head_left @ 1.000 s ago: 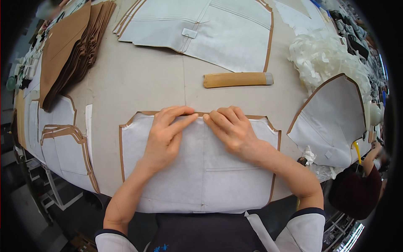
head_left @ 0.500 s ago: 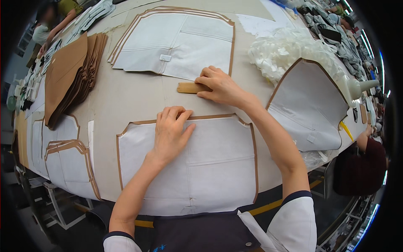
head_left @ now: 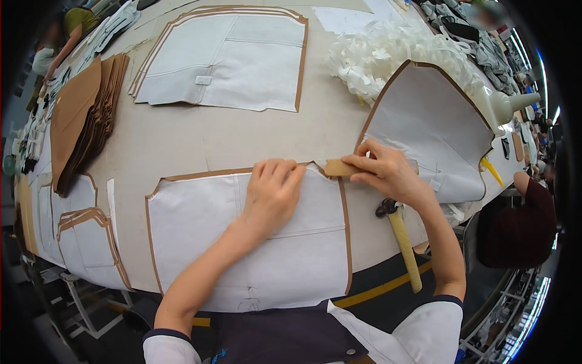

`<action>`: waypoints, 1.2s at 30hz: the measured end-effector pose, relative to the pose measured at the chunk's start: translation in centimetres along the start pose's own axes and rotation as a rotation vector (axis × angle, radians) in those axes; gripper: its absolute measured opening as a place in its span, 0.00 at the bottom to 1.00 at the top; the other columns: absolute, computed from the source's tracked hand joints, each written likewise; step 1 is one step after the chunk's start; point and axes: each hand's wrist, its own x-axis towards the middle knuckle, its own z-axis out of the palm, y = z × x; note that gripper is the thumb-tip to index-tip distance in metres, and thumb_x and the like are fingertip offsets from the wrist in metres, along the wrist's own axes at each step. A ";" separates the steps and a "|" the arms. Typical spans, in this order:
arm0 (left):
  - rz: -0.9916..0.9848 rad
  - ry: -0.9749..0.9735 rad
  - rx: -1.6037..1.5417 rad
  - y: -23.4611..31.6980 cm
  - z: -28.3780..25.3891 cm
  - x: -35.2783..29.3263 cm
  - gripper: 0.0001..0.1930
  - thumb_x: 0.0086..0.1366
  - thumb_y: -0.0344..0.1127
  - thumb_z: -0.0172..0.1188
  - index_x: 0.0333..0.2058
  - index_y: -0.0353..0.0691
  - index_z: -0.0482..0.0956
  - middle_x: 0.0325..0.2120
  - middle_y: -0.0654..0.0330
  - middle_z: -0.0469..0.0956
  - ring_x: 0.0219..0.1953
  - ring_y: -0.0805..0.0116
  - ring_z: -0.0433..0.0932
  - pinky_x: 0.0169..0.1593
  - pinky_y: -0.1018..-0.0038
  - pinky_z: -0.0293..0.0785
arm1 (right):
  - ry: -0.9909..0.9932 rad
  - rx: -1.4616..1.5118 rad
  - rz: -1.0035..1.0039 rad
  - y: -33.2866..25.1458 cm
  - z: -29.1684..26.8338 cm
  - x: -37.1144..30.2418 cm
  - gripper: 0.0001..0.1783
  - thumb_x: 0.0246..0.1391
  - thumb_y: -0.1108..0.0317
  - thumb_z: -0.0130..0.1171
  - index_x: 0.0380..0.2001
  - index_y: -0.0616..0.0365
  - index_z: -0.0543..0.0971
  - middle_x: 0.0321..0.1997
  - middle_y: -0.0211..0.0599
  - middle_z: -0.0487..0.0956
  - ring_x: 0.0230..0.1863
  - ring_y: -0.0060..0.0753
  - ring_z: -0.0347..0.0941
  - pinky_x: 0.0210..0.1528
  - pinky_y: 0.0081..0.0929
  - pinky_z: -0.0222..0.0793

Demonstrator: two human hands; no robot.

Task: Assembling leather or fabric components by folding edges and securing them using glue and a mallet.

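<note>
In front of me lies a white panel (head_left: 188,224) with a brown folded border, probably the back side of brown sheet material. My left hand (head_left: 273,195) presses on its far edge, fingers bent and close together; its thumb is mostly hidden. A flat wooden scraper-like piece (head_left: 337,168) is held in my right hand (head_left: 391,173), its end at the panel's far right corner. Just below that hand is a hammer (head_left: 402,242) with a dark head and a yellow-wrapped handle, lying across the table's near edge.
Beyond lies a stack of similar panels (head_left: 254,67). Folded brown pieces (head_left: 76,115) stand at left, above smaller bordered panels (head_left: 88,242). To the right are a curved panel (head_left: 430,121), a heap of white strips (head_left: 388,54) and a pale nozzled bottle (head_left: 506,108). Other people are nearby.
My right hand has moved right and nearer with the wooden piece, to the panel's far right corner. My left hand has slid right along the edge. The hammer has come into sight.
</note>
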 end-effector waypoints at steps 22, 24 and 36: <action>0.098 -0.061 0.223 2.0 2.0 -1.1 0.25 0.59 0.29 0.68 0.56 0.29 0.80 0.60 0.52 0.78 0.57 0.56 0.76 0.57 0.62 0.69 | -0.064 -0.169 -0.407 1.9 0.3 4.0 0.17 0.44 0.76 0.67 0.41 0.60 0.84 0.44 0.32 0.77 0.47 0.36 0.72 0.54 0.35 0.68; 0.095 -0.069 0.220 1.9 1.9 -1.1 0.26 0.59 0.28 0.67 0.57 0.29 0.80 0.61 0.52 0.78 0.58 0.56 0.75 0.57 0.62 0.69 | -0.055 -0.162 -0.420 2.0 0.4 4.3 0.17 0.44 0.77 0.68 0.41 0.60 0.84 0.44 0.32 0.77 0.47 0.36 0.72 0.53 0.35 0.68; 0.062 -0.097 0.248 2.1 2.0 -1.2 0.26 0.58 0.30 0.66 0.57 0.30 0.80 0.62 0.52 0.77 0.60 0.57 0.75 0.59 0.61 0.68 | -0.147 -0.124 -0.550 3.4 0.1 7.7 0.15 0.42 0.78 0.68 0.39 0.60 0.85 0.42 0.30 0.77 0.47 0.35 0.71 0.53 0.33 0.66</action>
